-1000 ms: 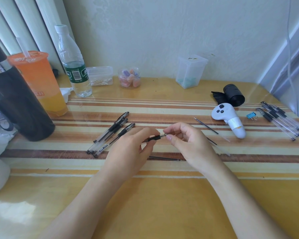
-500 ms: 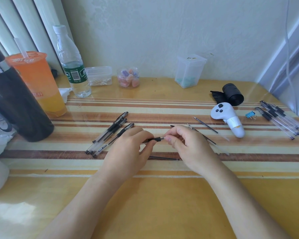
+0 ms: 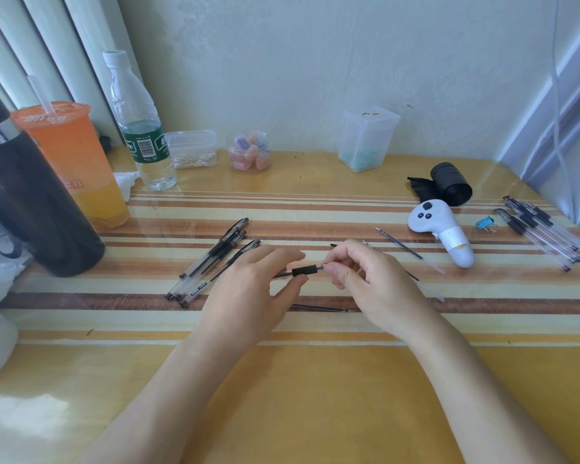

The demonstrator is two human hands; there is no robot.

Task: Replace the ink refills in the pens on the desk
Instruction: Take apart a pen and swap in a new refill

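The pen (image 3: 298, 272) lies left-to-right above the bench (image 3: 315, 396); left hand (image 3: 248, 289) fingers pinch its barrel, right hand (image 3: 372, 279) fingers pinch the tip end, pulling rightward, I'd judge.

Left hand (image 3: 248, 289) and right hand (image 3: 372, 283) pinch one pen (image 3: 303, 271); desk (image 3: 315, 396) beneath.

Left hand (image 3: 248, 289): palm down, fingers curled, thumb and forefinger pinched closed, forearm entering from the lower left. Right hand (image 3: 372, 279): knuckles up, fingertips drawn together in a closed pinch facing the left hand; forearm enters from the lower right.
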